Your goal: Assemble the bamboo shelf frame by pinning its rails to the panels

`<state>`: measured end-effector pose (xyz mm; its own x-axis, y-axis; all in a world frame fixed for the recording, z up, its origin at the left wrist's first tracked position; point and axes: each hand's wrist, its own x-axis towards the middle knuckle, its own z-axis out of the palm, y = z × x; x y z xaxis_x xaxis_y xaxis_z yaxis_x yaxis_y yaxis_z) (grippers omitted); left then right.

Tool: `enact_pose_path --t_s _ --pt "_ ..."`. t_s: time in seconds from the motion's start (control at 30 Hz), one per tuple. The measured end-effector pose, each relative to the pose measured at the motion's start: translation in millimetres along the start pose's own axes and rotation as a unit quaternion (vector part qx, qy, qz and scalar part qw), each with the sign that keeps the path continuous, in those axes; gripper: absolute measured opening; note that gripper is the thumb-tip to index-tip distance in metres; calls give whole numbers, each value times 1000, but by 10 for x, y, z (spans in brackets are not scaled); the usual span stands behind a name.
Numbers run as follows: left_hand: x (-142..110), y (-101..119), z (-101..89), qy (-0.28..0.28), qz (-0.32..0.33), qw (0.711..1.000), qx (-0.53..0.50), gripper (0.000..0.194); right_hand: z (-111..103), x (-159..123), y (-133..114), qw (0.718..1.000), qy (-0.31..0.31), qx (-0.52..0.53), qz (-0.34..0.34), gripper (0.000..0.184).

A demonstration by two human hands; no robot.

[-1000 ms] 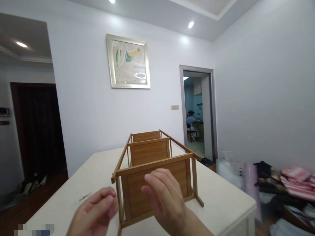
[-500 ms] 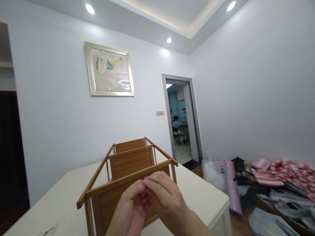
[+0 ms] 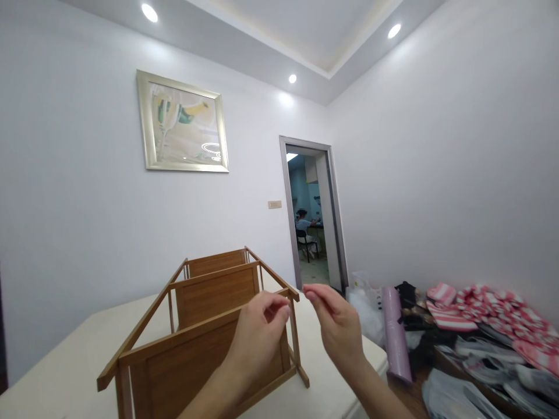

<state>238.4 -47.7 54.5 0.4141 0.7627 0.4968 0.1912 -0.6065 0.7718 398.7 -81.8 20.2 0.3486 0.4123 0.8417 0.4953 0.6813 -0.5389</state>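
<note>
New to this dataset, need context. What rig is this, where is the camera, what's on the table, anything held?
There is no machine here: a person works bare-handed, and the one camera sits on their head, looking forward over the hands. The left hand and right hand are raised with fingertips pinched, apart from each other; whether they hold anything small cannot be told. Under them, a bamboo shelf rack lies on its side on a white table. Beyond are a framed picture, a doorway showing another person seated, and striped fabric piled to the right.

A cream-white table (image 3: 65, 372) carries one thing — a wooden rack (image 3: 205, 326) lying on its side.
</note>
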Motion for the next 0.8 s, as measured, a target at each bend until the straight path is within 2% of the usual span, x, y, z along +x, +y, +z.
enact_pose_path --t_s 0.03,0.1,0.17,0.23,0.37,0.57,0.8 --pt "78 -32 -5 21 48 990 128 16 -4 48 117 997 16 21 74 23" --pt "227 -121 2 24 93 943 318 25 34 129 354 975 18 92 200 35" --pt "346 -224 39 -6 74 913 402 25 112 177 554 964 6 119 237 45" --pt "422 -314 93 -23 50 909 414 20 194 195 692 960 -2 132 248 50" --pt "479 -413 184 -18 38 907 419 18 281 186 812 952 -18 149 266 51" --pt "492 -436 250 3 20 904 426 34 283 166 824 943 -67 163 281 49" --pt "455 -428 281 19 15 900 435 36 268 170 822 943 -75 163 281 47"
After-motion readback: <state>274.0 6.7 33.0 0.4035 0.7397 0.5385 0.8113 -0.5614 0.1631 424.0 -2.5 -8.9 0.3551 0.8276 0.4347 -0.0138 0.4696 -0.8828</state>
